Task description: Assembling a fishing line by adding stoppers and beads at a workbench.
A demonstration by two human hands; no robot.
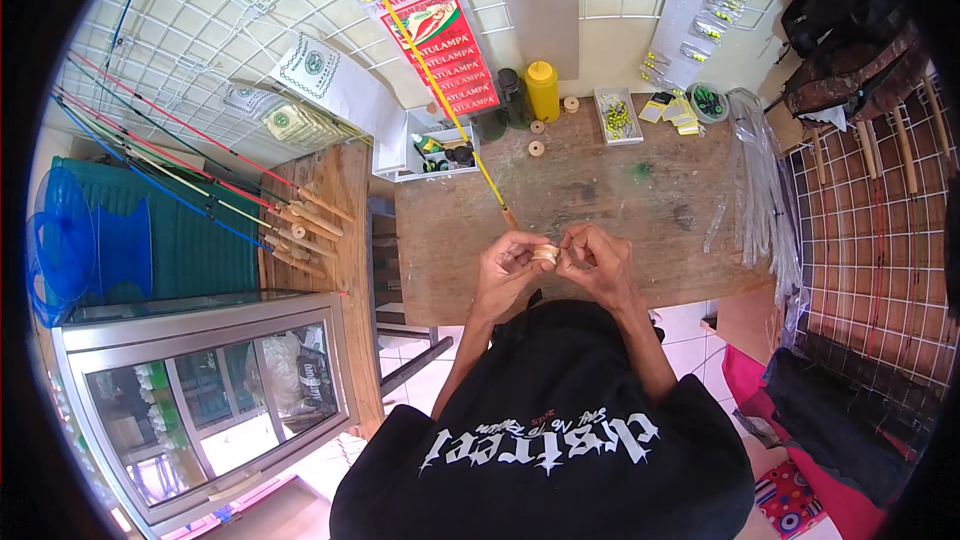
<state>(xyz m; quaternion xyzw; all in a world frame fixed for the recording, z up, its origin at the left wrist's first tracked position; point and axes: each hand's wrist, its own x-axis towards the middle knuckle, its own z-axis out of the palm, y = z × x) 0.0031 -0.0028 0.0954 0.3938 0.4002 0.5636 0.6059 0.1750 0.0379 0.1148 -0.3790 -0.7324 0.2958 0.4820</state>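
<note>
My left hand [503, 268] holds a small pale wooden spool [545, 254] between thumb and fingers, above the near part of the wooden table [640, 215]. Close beside it, my right hand [603, 265] has its thumb and fingertips pinched together at the spool's right side. Whatever lies between those fingertips is too small to make out. A thin yellow fishing rod [440, 95] slants from the upper left down to my left hand, its tan handle [510, 218] ending just beyond the fingers. The hand partly hides the handle's near end.
Loose wooden spools [536, 149], a yellow squeeze bottle [542, 93] and a white tray of small yellow-green pieces [618, 118] stand toward the back. A white box [400, 160] sits at the table's left corner. Rods [220, 165] project at left above a glass cabinet [210, 390].
</note>
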